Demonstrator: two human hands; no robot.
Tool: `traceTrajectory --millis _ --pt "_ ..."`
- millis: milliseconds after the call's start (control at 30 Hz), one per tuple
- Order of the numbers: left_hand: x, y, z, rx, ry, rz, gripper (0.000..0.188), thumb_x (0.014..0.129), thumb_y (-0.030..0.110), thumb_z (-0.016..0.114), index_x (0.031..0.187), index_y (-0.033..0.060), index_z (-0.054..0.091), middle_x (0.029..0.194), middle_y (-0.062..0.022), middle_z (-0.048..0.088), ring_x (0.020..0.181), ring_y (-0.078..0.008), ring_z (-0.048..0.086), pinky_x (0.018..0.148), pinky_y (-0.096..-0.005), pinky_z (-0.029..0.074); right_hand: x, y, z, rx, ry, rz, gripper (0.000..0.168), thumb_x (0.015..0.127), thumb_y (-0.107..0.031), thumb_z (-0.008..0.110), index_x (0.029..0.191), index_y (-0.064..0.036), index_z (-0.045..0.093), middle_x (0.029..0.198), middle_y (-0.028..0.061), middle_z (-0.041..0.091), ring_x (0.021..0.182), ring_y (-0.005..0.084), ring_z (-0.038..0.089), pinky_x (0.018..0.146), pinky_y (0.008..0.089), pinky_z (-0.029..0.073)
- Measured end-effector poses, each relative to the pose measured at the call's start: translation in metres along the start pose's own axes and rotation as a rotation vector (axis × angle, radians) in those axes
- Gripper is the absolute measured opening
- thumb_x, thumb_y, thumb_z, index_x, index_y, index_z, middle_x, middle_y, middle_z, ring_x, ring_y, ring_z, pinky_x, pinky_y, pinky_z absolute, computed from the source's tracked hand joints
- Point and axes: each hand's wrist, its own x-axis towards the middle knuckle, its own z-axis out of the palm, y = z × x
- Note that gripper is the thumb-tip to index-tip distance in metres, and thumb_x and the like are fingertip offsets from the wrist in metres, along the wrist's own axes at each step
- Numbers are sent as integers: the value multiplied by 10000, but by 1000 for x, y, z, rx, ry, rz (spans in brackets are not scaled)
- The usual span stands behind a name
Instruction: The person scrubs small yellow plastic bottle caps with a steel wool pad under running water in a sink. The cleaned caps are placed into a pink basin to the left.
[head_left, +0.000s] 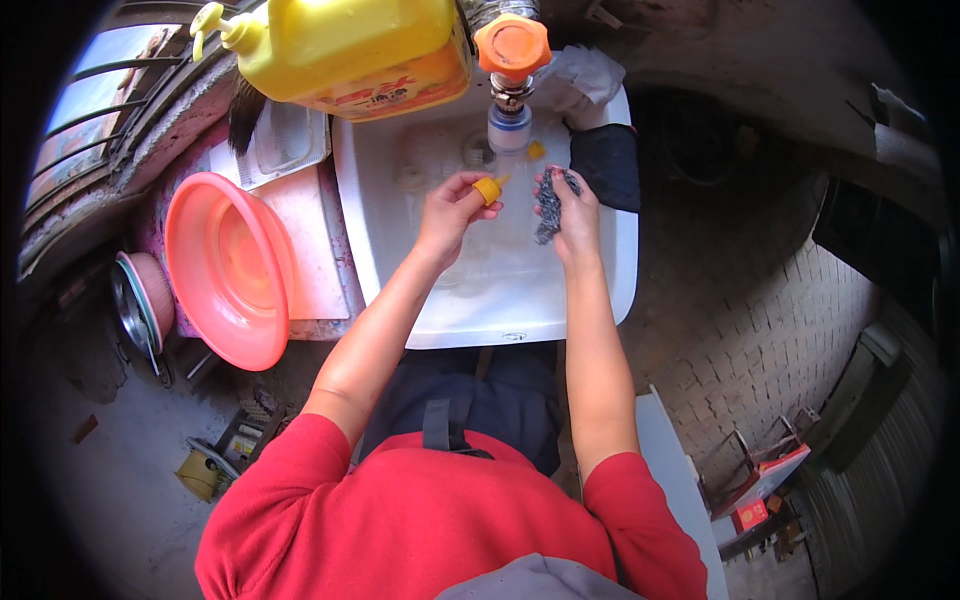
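Observation:
My left hand (457, 214) grips a yellow plastic nozzle cap (489, 190) by its ribbed base, its thin spout pointing up and right. In my right hand (576, 210) is a dark grey scouring pad (550, 206), apparently steel wool, pinched under the thumb. Both hands are over a white sink (517, 300), a short gap between them. Just beyond them, a tap with an orange handle (513, 46) points its clear-and-blue spout (509, 127) downward. A second small yellow piece (535, 150) lies beside the spout. Faint transparent shapes in the basin are too unclear to name.
A large yellow pump jug (367, 52) stands at the sink's back left. Left of the sink, a pink plastic basin (232, 270) tilts near a clear tray (289, 142). A black cloth (606, 166) hangs over the right rim, near a crumpled white plastic bag (585, 79).

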Motion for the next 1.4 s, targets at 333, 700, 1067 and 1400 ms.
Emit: traceTrajectory --millis 333,700,1067,1400 --pt "8 -6 4 -96 -5 -180 208 938 115 542 1120 21 580 907 -44 627 714 -87 595 631 -217 490 -46 -10 32 -650 -126 -688 364 819 -159 702 1139 -12 608 1149 142 608 980 252 621 824 347 488" --pt "8 6 18 425 -15 107 248 913 128 524 1135 46 600 831 -25 625 687 -74 563 608 -224 467 -31 -7 15 65 -186 19 227 933 -120 590 1136 -19 597 968 35 635 789 84 598 675 229 502" --pt "3 10 13 161 -270 -54 404 862 112 642 1247 29 553 986 -31 631 831 -92 587 732 -256 492 -26 -14 9 85 -111 -3 190 911 -124 628 1052 -6 579 936 54 627 800 114 622 701 240 514" --pt "2 18 9 763 -156 109 220 836 74 665 1031 -16 618 833 -41 614 749 -95 588 673 -237 495 -5 -19 22 -1008 -257 -701 215 727 -25 594 938 0 568 937 218 613 894 428 574 756 435 468"
